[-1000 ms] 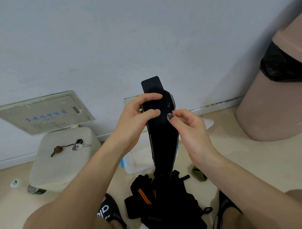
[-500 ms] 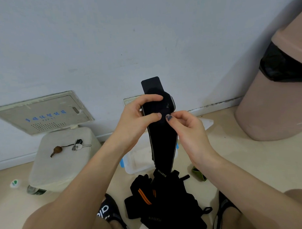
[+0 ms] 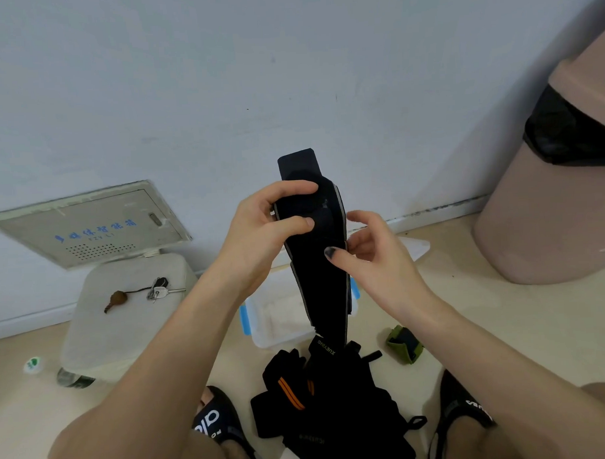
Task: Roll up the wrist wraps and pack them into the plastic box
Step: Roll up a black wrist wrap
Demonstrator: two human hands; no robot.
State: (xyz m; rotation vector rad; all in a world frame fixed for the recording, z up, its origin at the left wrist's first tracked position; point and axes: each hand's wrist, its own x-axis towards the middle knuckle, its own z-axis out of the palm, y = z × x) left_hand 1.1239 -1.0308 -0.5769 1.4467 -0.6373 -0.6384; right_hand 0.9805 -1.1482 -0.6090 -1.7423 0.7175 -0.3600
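A: Above the floor pile (image 3: 335,410), black wrist wrap (image 3: 321,263) is held upright; roll is gripped by left hand (image 3: 260,244), strap pinched by right hand (image 3: 374,257).
B: Rolling underway. Tighter winding is needed; plastic box (image 3: 280,319) sits behind.

Keys (image 3: 158,291) with brown charm (image 3: 115,299) on white stool (image 3: 125,314) at left. Grey wall panel (image 3: 88,224) with blue lettering behind. Pink bin (image 3: 547,220), black liner, at right. Bottle cap (image 3: 32,364) on floor (image 3: 503,325).
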